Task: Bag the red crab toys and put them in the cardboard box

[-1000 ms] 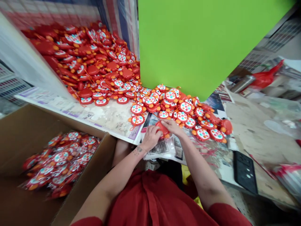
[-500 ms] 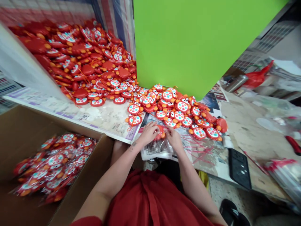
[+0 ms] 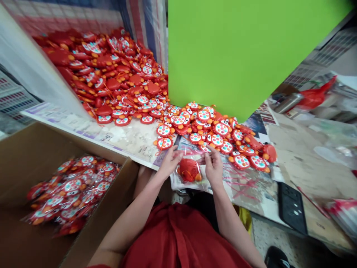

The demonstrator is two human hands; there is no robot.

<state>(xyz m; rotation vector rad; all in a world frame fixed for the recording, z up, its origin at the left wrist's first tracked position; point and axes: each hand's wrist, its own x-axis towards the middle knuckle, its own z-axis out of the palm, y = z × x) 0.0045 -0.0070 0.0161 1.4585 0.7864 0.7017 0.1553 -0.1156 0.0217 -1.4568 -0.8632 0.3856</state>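
A red and orange crab-like toy (image 3: pixel 189 168) lies back side up inside a clear plastic bag (image 3: pixel 192 153), at the front edge of the table. The bag's upper edge has a pink strip. My left hand (image 3: pixel 170 162) pinches the bag's left upper corner between thumb and fingers. On the other side, my right hand (image 3: pixel 213 165) is closed on the right upper corner. Beneath the bagged toy are more clear bags (image 3: pixel 178 182). Just beyond my hands sits a heap of loose toys (image 3: pixel 217 139), with white faces and coloured dots.
A large pile of toys (image 3: pixel 111 82) fills the back left, beside a green panel (image 3: pixel 223 52). At lower left stands a cardboard box (image 3: pixel 111 193) holding bagged toys (image 3: pixel 72 190). A black phone (image 3: pixel 292 208) and pink strips (image 3: pixel 245 186) lie to the right.
The toy has gone from between my fingers down into the clear bag. My hands have moved apart to the bag's two upper corners. The view has shifted slightly left.
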